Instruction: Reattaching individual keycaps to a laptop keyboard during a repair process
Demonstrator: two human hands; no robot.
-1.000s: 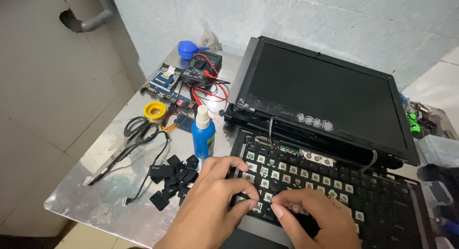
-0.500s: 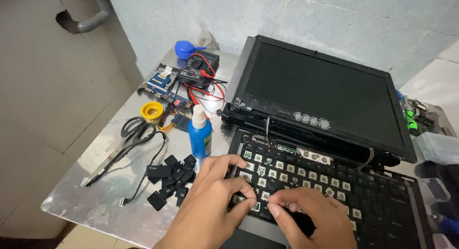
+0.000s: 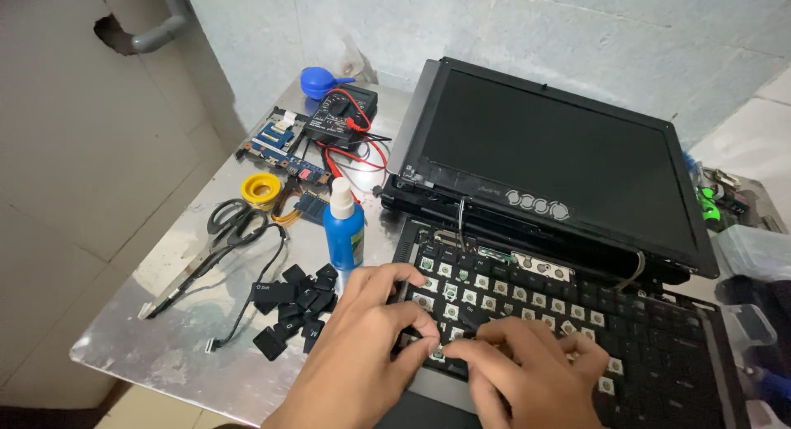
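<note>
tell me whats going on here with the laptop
A person works on an open laptop on a metal table. Both hands, the left hand and the right hand, press fingertips together on its keyboard, where many keycaps are off. A pile of loose black keycaps lies beside a blue bottle, scissors and a multimeter.

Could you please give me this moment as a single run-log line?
left hand: fingertips on laptop keyboard | right hand: pinching at a key spot | loose keycaps: piled left | blue bottle: upright

Brushed metal table (image 3: 177, 268), matt black plastic keycaps (image 3: 292, 301), glossy blue plastic bottle (image 3: 344, 235).
</note>
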